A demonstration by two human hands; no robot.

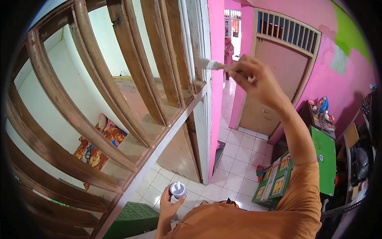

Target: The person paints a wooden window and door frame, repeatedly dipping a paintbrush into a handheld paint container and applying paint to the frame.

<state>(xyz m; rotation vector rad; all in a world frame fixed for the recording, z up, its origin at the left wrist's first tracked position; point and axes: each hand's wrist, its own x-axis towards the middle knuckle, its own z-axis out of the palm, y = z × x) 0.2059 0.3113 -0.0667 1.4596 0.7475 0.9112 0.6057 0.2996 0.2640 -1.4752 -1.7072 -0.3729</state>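
My right hand (258, 79) is raised, its fingers pinched round the handle of a paintbrush (217, 65). The pale bristles lie against or very close to the upright frame post (195, 44), which is partly whitish grey; contact cannot be made out for sure. Low in the view, my left hand (169, 206) is wrapped round a small open paint can (178, 195). White paint shows inside it, with a pale stick or streak at its rim. Beside the post, brown wooden slats (129, 59) stand in a frame whose lower rail (159, 141) has a pale front edge.
A closed door (272, 79) stands in the pink wall ahead. Right of me is a green cabinet (324, 159), with a cluttered shelf (358, 159) beyond. White tiles (234, 159) cover the floor. Another person (229, 51) stands in the far doorway. Patterned bedding (99, 151) lies behind the slats.
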